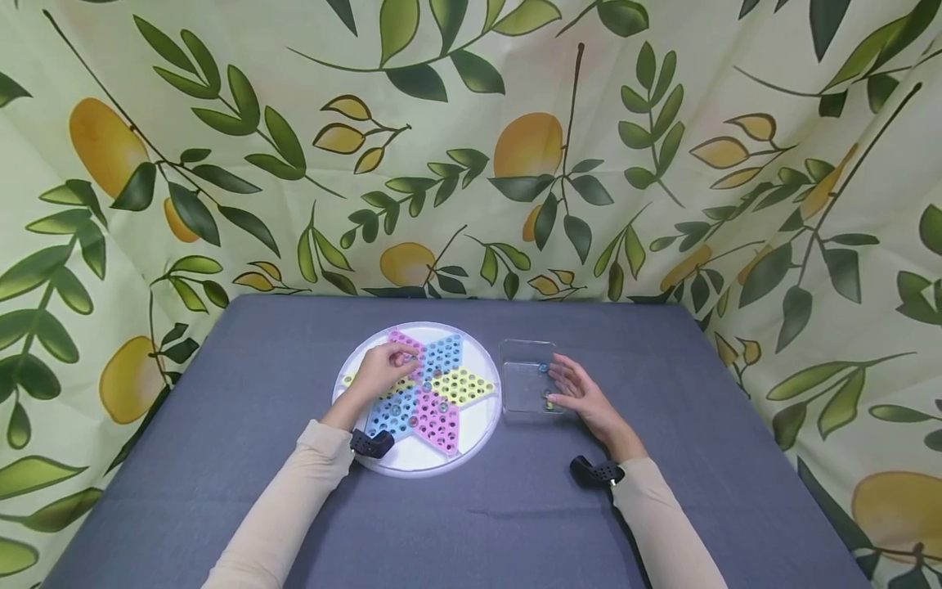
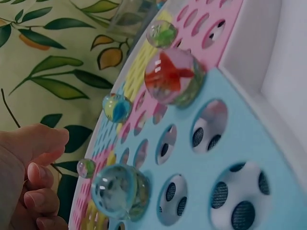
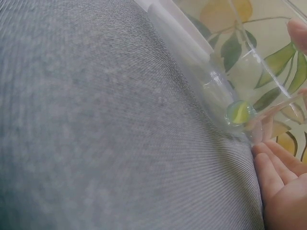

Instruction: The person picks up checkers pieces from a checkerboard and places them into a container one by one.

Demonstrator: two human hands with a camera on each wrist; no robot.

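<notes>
A round white Chinese checkers board (image 1: 482, 429) with a pink, blue and yellow star lies on the table. My left hand (image 1: 379, 372) is over its far left part, fingers loosely bent, and in the left wrist view no marble shows between them. Just past those fingertips a small clear marble (image 2: 86, 168) sits on the pink section. Closer to the camera are a red-swirled marble (image 2: 170, 76) and a pale blue marble (image 2: 120, 191). My right hand (image 1: 589, 405) is at the right side of a clear plastic box (image 1: 524, 384), fingers extended and spread along its edge.
Inside the box, along its right side, are a blue marble (image 1: 543, 368) and a yellow-green marble (image 3: 240, 112). The box stands just right of the board on a grey cloth-covered table (image 1: 515, 515). A leaf-patterned curtain (image 1: 456, 123) hangs behind the far edge.
</notes>
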